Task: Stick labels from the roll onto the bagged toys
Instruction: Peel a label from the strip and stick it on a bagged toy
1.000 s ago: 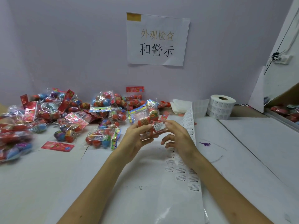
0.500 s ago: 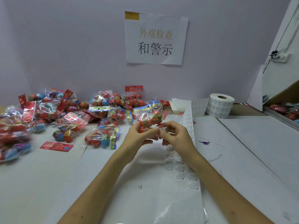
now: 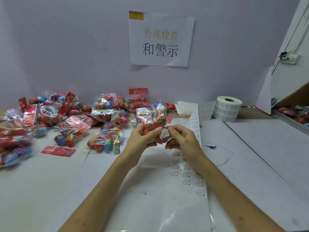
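Note:
A clear bag of red toy eggs (image 3: 153, 119) is held up over the middle of the table. My left hand (image 3: 142, 139) grips its lower left side, thumb across the front. A small white label (image 3: 164, 133) lies on the bag's lower front. My right hand (image 3: 181, 139) pinches the bag at that label with curled fingers. The white label roll (image 3: 226, 108) stands at the back right. Its unrolled strip of labels (image 3: 194, 164) runs down the table under my right wrist.
A heap of bagged toys (image 3: 70, 121) covers the left and back of the white table (image 3: 41, 190). A loose red header card (image 3: 58, 150) lies left of my arm. A tiny purple toy figure (image 3: 211, 147) lies to the right. A paper sign (image 3: 160, 38) hangs on the wall.
The label went from my right fingertips onto the bag's front. My hands came together, then the right fingers eased back, baring the label.

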A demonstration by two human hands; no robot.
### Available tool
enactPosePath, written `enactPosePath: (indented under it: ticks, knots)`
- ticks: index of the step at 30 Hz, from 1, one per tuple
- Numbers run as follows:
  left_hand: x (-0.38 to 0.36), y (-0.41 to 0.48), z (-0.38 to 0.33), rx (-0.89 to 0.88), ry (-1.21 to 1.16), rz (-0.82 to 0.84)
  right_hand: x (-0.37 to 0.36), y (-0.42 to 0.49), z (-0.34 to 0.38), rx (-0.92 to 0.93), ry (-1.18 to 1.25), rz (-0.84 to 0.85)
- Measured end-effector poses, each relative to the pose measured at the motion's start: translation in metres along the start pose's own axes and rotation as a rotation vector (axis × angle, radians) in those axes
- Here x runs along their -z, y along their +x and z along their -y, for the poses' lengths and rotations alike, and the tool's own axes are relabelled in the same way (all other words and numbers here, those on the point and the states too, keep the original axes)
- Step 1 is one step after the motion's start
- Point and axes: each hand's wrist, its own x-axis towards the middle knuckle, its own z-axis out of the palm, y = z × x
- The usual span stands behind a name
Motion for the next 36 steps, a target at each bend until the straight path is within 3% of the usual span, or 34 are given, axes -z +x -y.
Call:
enactPosePath:
  ticks: [16,26,36]
  knots:
    - [0.0027,0.0002,0.0006,0.012,-0.038,0.038,-0.0028,-0.0019,0.0012,0.079,-0.092,-0.011]
    - [0.0063,0.002,0.0022,0.027,-0.154,0.16,-0.0012,-0.0016,0.0037,0.032,0.08,0.005]
    - [0.0043,-0.0008,-0.0003,0.043,-0.144,0.113,-0.0015,-0.0016,0.0036,0.054,0.025,-0.006]
